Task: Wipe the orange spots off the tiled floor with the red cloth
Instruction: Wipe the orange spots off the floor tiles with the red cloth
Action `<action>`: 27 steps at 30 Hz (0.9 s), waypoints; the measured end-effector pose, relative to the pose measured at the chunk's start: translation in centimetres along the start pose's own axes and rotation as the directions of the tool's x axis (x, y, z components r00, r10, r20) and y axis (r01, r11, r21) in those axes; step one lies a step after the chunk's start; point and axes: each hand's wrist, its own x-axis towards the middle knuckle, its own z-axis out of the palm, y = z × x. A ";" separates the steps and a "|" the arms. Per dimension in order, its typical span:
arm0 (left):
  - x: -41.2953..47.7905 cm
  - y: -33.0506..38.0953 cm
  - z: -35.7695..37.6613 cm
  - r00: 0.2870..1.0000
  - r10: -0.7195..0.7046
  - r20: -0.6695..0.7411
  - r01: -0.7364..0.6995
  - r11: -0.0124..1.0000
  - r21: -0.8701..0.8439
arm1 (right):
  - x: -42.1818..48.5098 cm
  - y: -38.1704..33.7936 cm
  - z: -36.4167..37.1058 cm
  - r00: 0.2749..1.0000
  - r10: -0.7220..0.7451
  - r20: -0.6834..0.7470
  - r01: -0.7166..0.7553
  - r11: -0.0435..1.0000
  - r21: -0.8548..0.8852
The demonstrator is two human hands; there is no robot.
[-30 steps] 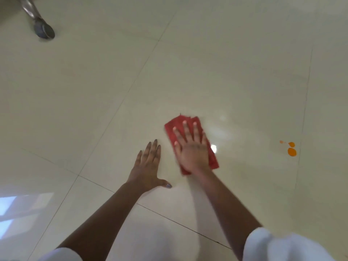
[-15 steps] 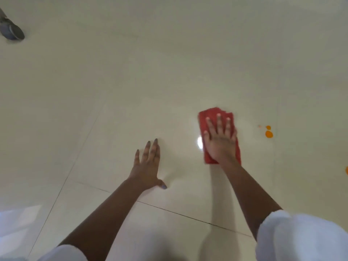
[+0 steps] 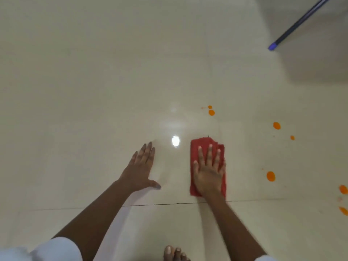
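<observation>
A folded red cloth (image 3: 195, 149) lies flat on the cream tiled floor (image 3: 113, 91). My right hand (image 3: 210, 174) presses on it with straight, spread fingers. My left hand (image 3: 140, 166) rests flat on the bare tile to the left of the cloth, palm down. Two orange spots (image 3: 211, 112) sit just beyond the cloth's far edge. Several more orange spots lie to the right, one at mid height (image 3: 276, 125), one nearer me (image 3: 271, 176), and others at the right border (image 3: 343, 189).
A blue-tipped pole (image 3: 286, 34) slants down from the top right corner, by a grey shadowed area. A bare foot (image 3: 175, 253) shows at the bottom edge. A grout line (image 3: 160, 204) runs left to right under my wrists. A bright light glare (image 3: 175, 141) lies between my hands.
The view has swung right: the grey object at top left is gone, the blue pole and more orange spots have appeared. My right hand has slid the cloth rightward across the tile.
</observation>
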 end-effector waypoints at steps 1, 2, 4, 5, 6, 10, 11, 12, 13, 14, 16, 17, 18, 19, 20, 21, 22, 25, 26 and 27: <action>0.2 0.7 0.1 0.999 0.032 0.008 -0.032 0.999 -0.003 | -2.0 -1.3 0.3 0.998 -0.016 0.064 0.015 1.000 0.019; 0.6 1.7 0.1 0.998 0.055 0.019 -0.055 0.998 -0.007 | -3.4 -2.1 0.8 0.995 -0.065 0.075 0.064 0.998 0.018; 1.6 3.4 0.0 0.998 0.053 0.035 -0.052 0.999 -0.011 | -3.8 -2.0 0.5 0.974 -0.219 0.052 0.220 0.975 -0.014; 2.1 4.3 0.0 0.998 0.040 0.047 -0.041 0.999 0.011 | -3.2 -0.5 -0.3 0.970 -0.236 0.059 0.237 0.971 -0.015; 2.5 5.0 0.1 0.998 0.019 0.061 -0.022 0.999 0.049 | -2.8 1.4 -0.7 0.976 -0.206 0.072 0.207 0.978 -0.017; 2.8 7.2 0.3 0.990 -0.095 0.107 0.082 0.989 0.124 | -4.0 6.8 -1.4 0.979 0.031 0.200 -0.039 0.999 0.038; 2.6 7.9 0.4 0.989 -0.112 0.095 0.100 0.987 0.129 | -4.4 6.8 -1.7 0.967 0.016 0.255 -0.045 0.993 0.108; 2.2 8.9 0.4 0.993 -0.088 0.078 0.076 0.987 0.141 | -5.1 6.8 -2.1 0.963 0.012 0.268 -0.075 0.971 0.229; 1.9 10.1 0.8 0.998 -0.026 0.054 0.018 0.989 0.145 | -5.5 7.0 -2.6 0.976 0.037 0.217 -0.118 0.920 0.375; 1.6 11.3 1.4 0.998 0.059 0.031 -0.062 0.988 0.143 | -5.9 7.3 -3.0 0.984 0.125 0.128 -0.175 0.836 0.521; 0.3 14.1 2.4 0.975 0.219 -0.043 -0.215 0.973 0.080 | -7.4 7.9 -3.7 0.895 0.446 0.012 -0.337 0.657 0.674; -0.3 15.2 2.9 0.962 0.258 -0.091 -0.256 0.966 0.027 | -8.1 7.9 -4.1 0.830 0.555 0.054 -0.431 0.577 0.693; -0.7 16.0 3.4 0.949 0.290 -0.122 -0.293 0.956 -0.007 | -8.6 7.7 -4.3 0.786 0.599 0.155 -0.505 0.476 0.720; -1.0 16.7 3.8 0.948 0.294 -0.125 -0.300 0.953 -0.037 | -9.0 7.3 -4.8 0.765 0.578 0.283 -0.546 0.349 0.762; -1.2 17.3 4.3 0.955 0.274 -0.111 -0.285 0.954 -0.093 | -9.2 7.0 -5.4 0.766 0.505 0.398 -0.554 0.204 0.807; -1.1 17.7 4.7 0.973 0.214 -0.092 -0.229 0.951 -0.209 | -9.4 6.9 -6.3 0.775 0.423 0.470 -0.551 0.086 0.830; -0.9 18.3 4.6 0.989 0.131 -0.065 -0.146 0.919 -0.366 | -9.7 7.1 -7.3 0.788 0.355 0.503 -0.536 -0.006 0.845; -1.3 19.6 2.0 0.985 -0.033 0.168 0.167 0.401 -0.901 | -10.3 7.1 -10.2 0.860 0.215 0.463 -0.461 -0.059 0.885; -1.6 20.1 0.6 0.971 -0.004 0.240 0.235 0.218 -0.947 | -10.5 6.8 -11.3 0.886 0.179 0.428 -0.433 -0.011 0.901; -1.7 20.5 -0.8 0.958 0.053 0.283 0.277 0.103 -0.955 | -10.6 6.4 -12.4 0.908 0.145 0.394 -0.405 0.057 0.913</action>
